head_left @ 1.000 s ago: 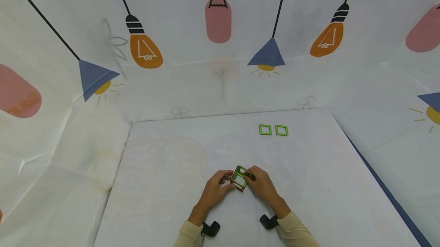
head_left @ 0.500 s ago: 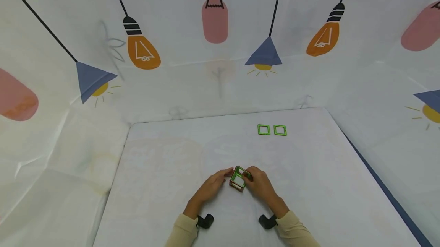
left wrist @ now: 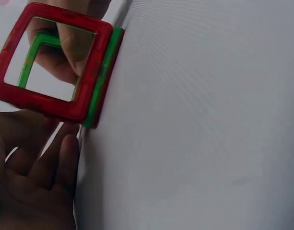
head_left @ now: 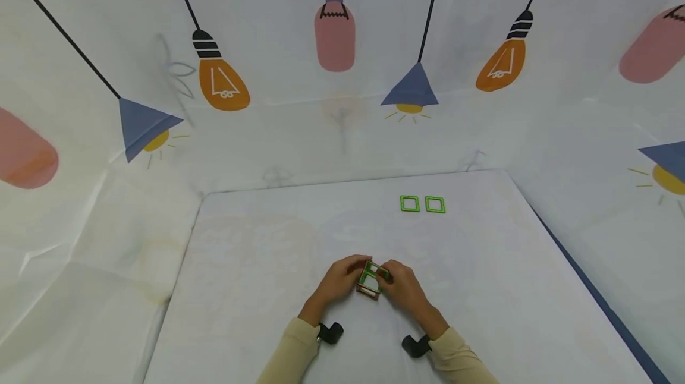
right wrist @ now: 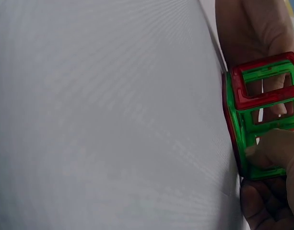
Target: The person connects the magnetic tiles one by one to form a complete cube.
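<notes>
A small box-like build of red and green square magnetic tiles (head_left: 369, 280) stands on the white surface between my hands. My left hand (head_left: 338, 280) holds its left side, its fingers reaching round the far corner. In the left wrist view, a red tile (left wrist: 48, 106) stands upright, and left-hand fingers (left wrist: 65, 163) show below it. My right hand (head_left: 405, 287) pinches the build's right side. The right wrist view shows the right thumb (right wrist: 276, 148) pressed on a green tile (right wrist: 262, 173); a red tile (right wrist: 245, 100) stands above. The hands hide part of the build.
Two green square tiles (head_left: 409, 204) lie flat side by side near the far edge of the white table (head_left: 257, 289). A white sheet (head_left: 299, 134) printed with lamps hangs behind and at the sides. Each wrist carries a black camera (head_left: 330, 333).
My left hand straightened and drew slightly off the build half a second ago, and is now back against its left side. My right hand has kept its hold.
</notes>
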Motion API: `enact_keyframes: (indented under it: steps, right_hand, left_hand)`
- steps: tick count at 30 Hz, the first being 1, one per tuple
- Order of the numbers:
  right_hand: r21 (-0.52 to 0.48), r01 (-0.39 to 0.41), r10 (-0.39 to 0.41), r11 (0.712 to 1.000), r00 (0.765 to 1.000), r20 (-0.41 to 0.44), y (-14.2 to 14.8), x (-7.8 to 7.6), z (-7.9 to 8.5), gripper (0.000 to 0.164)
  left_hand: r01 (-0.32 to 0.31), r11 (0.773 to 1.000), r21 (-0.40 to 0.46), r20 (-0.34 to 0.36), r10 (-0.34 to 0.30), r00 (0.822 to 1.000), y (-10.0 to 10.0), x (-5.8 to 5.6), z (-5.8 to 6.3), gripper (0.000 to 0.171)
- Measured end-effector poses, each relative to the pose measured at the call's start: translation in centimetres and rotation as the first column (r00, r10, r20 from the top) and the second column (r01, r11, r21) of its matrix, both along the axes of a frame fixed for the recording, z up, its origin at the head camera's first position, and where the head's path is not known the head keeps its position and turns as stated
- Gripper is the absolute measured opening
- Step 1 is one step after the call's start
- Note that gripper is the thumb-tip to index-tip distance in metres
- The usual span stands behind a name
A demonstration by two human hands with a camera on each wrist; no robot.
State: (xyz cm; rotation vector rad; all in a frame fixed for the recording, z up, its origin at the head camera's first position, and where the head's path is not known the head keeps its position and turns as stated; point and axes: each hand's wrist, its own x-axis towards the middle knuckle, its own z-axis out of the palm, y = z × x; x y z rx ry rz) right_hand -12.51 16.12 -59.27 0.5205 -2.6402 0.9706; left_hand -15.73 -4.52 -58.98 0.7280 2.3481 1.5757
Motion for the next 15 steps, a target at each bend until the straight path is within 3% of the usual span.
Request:
enact_keyframes:
  steps: [4, 10, 15]
  right_hand:
    - [-0.005, -0.009, 0.009, 1.000, 1.000, 0.005, -0.1, 0.0, 0.1, 0.020]
    - [-0.021, -0.013, 0.015, 1.000, 0.996, 0.093, 0.1, -0.1, 0.7, 0.016]
    - [-0.050, -0.080, 0.086, 0.996, 0.985, 0.149, 1.2, -0.3, 1.2, 0.017]
  left_hand:
    - [-0.030, 0.999, -0.016, -0.041, 0.029, 0.999, 0.5, -0.3, 0.0, 0.026]
    - [-0.081, 0.996, -0.025, -0.040, 0.080, 0.996, 0.6, -0.1, 0.1, 0.020]
    - [-0.135, 0.990, -0.047, -0.061, 0.132, 0.989, 0.2, 0.4, 0.3, 0.019]
